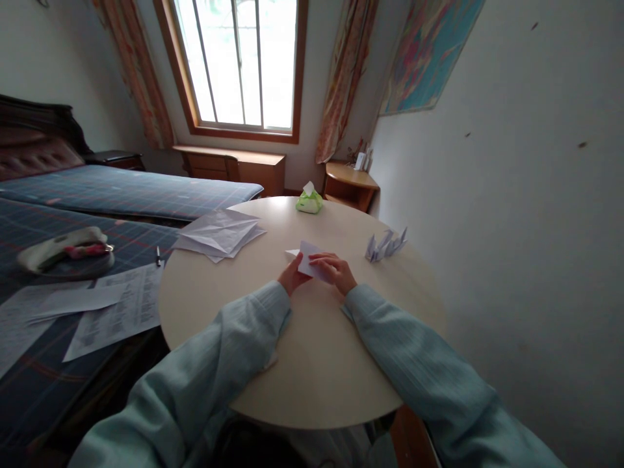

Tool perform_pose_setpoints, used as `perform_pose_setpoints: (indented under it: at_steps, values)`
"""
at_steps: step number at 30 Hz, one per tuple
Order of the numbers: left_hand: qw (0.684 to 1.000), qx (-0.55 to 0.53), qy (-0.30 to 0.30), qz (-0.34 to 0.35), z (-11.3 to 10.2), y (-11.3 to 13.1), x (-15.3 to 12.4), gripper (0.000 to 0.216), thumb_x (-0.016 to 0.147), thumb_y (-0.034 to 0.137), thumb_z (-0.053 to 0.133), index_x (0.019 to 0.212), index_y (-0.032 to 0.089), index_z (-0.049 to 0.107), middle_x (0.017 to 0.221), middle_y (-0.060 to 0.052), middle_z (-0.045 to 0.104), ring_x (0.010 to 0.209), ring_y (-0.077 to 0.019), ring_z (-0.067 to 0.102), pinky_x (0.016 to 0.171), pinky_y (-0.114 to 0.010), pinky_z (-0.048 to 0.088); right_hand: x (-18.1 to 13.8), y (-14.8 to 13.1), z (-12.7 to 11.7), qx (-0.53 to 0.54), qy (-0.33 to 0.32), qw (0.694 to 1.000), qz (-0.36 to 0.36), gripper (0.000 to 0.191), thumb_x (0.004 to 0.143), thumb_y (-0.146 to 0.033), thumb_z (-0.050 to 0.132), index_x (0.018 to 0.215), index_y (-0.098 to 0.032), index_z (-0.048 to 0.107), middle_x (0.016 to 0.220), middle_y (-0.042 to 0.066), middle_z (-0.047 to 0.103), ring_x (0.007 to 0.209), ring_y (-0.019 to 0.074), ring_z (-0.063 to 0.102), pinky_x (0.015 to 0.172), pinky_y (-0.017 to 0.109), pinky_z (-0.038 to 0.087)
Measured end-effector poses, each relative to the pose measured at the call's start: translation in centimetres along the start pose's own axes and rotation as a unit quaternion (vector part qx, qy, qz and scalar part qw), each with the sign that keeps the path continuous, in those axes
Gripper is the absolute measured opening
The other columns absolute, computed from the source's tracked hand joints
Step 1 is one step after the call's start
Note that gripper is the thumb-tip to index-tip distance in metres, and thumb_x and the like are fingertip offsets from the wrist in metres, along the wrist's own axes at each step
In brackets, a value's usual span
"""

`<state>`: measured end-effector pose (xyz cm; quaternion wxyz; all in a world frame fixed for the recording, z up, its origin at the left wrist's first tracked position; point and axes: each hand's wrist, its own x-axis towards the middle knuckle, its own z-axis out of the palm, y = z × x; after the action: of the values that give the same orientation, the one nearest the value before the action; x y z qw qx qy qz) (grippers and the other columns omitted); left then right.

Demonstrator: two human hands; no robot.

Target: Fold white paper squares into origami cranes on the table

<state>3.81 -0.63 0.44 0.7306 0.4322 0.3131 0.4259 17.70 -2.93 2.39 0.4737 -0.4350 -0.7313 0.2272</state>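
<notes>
A small folded sheet of white paper [308, 257] is between my hands above the middle of the round table. My left hand [293, 275] grips its lower left side, thumb on the near face. Across the right part of the paper lie the fingers of my right hand [335, 270], bent and pressed together against it. A pointed white flap sticks out to the left behind the paper. Part of the paper is hidden under my right fingers.
On the round table [209, 325], a stack of creased white sheets [221, 233] lies at left, folded paper figures [386, 246] stand at right, and a green tissue pack [309, 200] sits at the back. Printed sheets [121, 312], a pen [158, 257] and a pouch [65, 252] lie on the bed.
</notes>
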Motion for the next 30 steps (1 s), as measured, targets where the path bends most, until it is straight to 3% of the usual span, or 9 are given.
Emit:
perform_pose_setpoints:
  at_steps: [4, 7, 11, 15, 18, 22, 25, 27, 30]
  values:
    - [0.996, -0.045, 0.077, 0.016, 0.0, 0.4, -0.2, 0.027, 0.076, 0.024, 0.042, 0.098, 0.012, 0.050, 0.078, -0.005, 0.060, 0.063, -0.0107, 0.055, 0.070, -0.029, 0.048, 0.0, -0.3, 0.0, -0.015, -0.028, 0.999, -0.020, 0.022, 0.073, -0.037, 0.047, 0.074, -0.021, 0.063, 0.089, 0.002, 0.063, 0.094, 0.0146, 0.051, 0.086, 0.032, 0.036]
    - [0.993, -0.034, 0.110, 0.020, -0.1, 0.3, -0.1, 0.031, 0.073, 0.014, 0.040, 0.104, 0.017, 0.047, 0.075, -0.002, 0.059, 0.057, -0.0092, 0.054, 0.065, -0.030, 0.049, -0.1, -0.3, 0.0, -0.028, -0.029, 0.999, -0.009, 0.017, 0.073, -0.031, 0.048, 0.075, -0.022, 0.062, 0.088, 0.002, 0.063, 0.094, 0.0144, 0.051, 0.085, 0.032, 0.037]
    - [0.992, -0.027, 0.123, 0.012, -0.1, 0.3, -0.1, 0.040, 0.072, 0.011, 0.038, 0.110, 0.019, 0.043, 0.083, -0.003, 0.059, 0.060, -0.0105, 0.055, 0.064, -0.033, 0.049, 0.1, 0.6, -0.1, -0.059, 0.069, 0.996, 0.027, 0.019, 0.070, -0.027, 0.050, 0.086, -0.021, 0.057, 0.103, 0.003, 0.057, 0.098, 0.0148, 0.048, 0.084, 0.032, 0.038]
    - [0.993, -0.026, 0.111, 0.014, 0.0, 0.3, -0.1, 0.042, 0.070, 0.012, 0.039, 0.111, 0.018, 0.043, 0.088, -0.005, 0.060, 0.064, -0.0119, 0.057, 0.063, -0.032, 0.050, 0.6, 2.4, -0.1, -0.017, 0.136, 0.981, 0.138, 0.039, 0.064, -0.033, 0.055, 0.099, -0.016, 0.047, 0.105, 0.009, 0.053, 0.093, 0.0166, 0.052, 0.076, 0.031, 0.042]
    - [0.994, -0.005, 0.104, 0.016, -0.2, 0.0, 0.2, 0.043, 0.069, 0.013, 0.039, 0.111, 0.018, 0.043, 0.088, -0.004, 0.060, 0.065, -0.0122, 0.057, 0.061, -0.030, 0.050, 0.8, 3.4, 0.0, 0.052, 0.108, 0.975, 0.187, 0.043, 0.064, -0.032, 0.053, 0.102, -0.014, 0.043, 0.088, 0.007, 0.059, 0.077, 0.0143, 0.056, 0.067, 0.028, 0.045]
    - [0.986, 0.100, 0.122, 0.052, -0.9, -0.4, 0.8, 0.050, 0.066, 0.010, 0.040, 0.115, 0.017, 0.039, 0.096, -0.005, 0.059, 0.077, -0.0144, 0.057, 0.068, -0.031, 0.049, 0.6, 3.3, 0.1, 0.006, 0.100, 0.980, 0.174, 0.038, 0.063, -0.027, 0.052, 0.098, -0.016, 0.046, 0.068, -0.001, 0.057, 0.064, 0.0126, 0.055, 0.060, 0.026, 0.044]
    - [0.942, 0.277, 0.147, 0.120, -1.6, -0.2, 0.7, 0.063, 0.060, 0.005, 0.042, 0.121, 0.017, 0.032, 0.116, -0.007, 0.048, 0.098, -0.0179, 0.050, 0.082, -0.035, 0.044, 0.3, 2.9, 0.2, -0.064, 0.103, 0.977, 0.175, 0.034, 0.062, -0.024, 0.052, 0.095, -0.018, 0.048, 0.067, -0.002, 0.056, 0.064, 0.0125, 0.054, 0.060, 0.025, 0.043]
    - [0.875, 0.424, 0.149, 0.179, -2.0, 0.1, 0.4, 0.065, 0.058, 0.004, 0.044, 0.120, 0.018, 0.033, 0.125, -0.007, 0.038, 0.112, -0.0197, 0.038, 0.091, -0.037, 0.036, 0.2, 2.6, 0.1, -0.118, 0.093, 0.971, 0.184, 0.033, 0.061, -0.023, 0.052, 0.094, -0.018, 0.049, 0.068, -0.001, 0.056, 0.063, 0.0125, 0.053, 0.061, 0.026, 0.043]
    - [0.782, 0.576, 0.041, 0.234, -2.1, 0.2, 0.0, 0.059, 0.058, 0.002, 0.042, 0.115, 0.016, 0.042, 0.128, -0.006, 0.034, 0.117, -0.0169, 0.031, 0.099, -0.032, 0.027, 0.1, 2.5, 0.1, -0.202, 0.072, 0.964, 0.155, 0.031, 0.060, -0.019, 0.053, 0.091, -0.017, 0.052, 0.074, 0.002, 0.058, 0.069, 0.0139, 0.053, 0.067, 0.028, 0.042]
